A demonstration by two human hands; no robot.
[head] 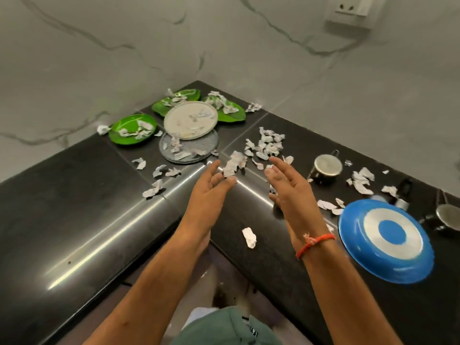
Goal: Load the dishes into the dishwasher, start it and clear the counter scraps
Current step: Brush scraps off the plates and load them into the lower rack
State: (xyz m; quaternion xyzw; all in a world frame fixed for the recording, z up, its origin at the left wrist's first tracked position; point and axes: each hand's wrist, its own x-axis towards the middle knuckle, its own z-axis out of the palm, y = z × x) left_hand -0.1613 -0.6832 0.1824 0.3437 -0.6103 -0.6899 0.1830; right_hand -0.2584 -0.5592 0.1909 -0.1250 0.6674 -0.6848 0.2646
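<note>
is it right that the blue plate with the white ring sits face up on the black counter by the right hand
Not quite. In the head view the blue plate lies upside down, its base ring facing up. It does sit on the black counter, near the right hand.

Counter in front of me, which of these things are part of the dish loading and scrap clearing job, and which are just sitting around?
Part of the job:
green plates
white plate
grey plate
blue plate
steel cup
paper scraps
scrap at the left hand
right hand, open

Just there:
wall socket
wrist thread
</note>
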